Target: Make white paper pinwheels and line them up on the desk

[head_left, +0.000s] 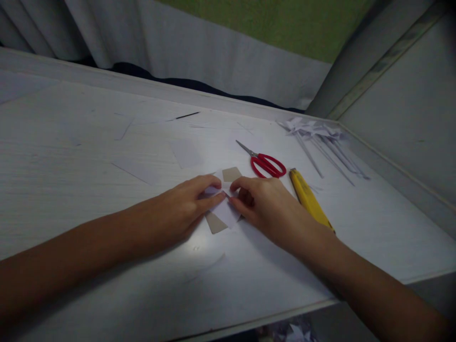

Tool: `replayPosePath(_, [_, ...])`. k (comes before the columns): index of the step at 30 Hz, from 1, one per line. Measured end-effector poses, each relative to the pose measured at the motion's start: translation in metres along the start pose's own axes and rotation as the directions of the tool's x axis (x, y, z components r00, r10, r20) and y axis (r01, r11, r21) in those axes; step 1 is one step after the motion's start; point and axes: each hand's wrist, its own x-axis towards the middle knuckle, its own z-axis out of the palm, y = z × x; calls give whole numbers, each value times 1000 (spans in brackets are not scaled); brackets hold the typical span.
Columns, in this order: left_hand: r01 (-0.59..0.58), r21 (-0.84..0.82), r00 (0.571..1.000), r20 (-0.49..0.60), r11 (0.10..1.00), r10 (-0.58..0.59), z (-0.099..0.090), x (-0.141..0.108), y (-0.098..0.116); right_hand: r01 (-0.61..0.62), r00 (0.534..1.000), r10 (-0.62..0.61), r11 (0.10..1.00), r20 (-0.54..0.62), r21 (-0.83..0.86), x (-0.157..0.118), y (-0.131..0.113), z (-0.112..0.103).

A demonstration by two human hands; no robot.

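A small paper piece, white with tan-brown flaps showing at its top and lower left, lies flat on the white table. My left hand presses on its left side, fingertips bent onto the fold. My right hand pinches a fold at its right side, thumb and forefinger meeting near the middle. Both hands cover much of the paper.
Red-handled scissors lie just behind my right hand. A yellow utility knife lies beside my right wrist. Several folded white paper pinwheels on sticks sit at the back right by the wall. Loose paper scraps and a thin dark stick lie farther back.
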Motion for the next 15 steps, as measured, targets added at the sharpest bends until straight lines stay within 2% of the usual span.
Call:
replayPosePath(9, [-22, -46, 998, 52, 999, 25, -8, 0, 0, 62, 998, -61, 991, 17, -118, 0, -4, 7])
replayPosePath(15, [2, -71, 995, 95, 997, 4, -9, 1, -2, 107, 994, -104, 981, 27, -161, 0, -4, 10])
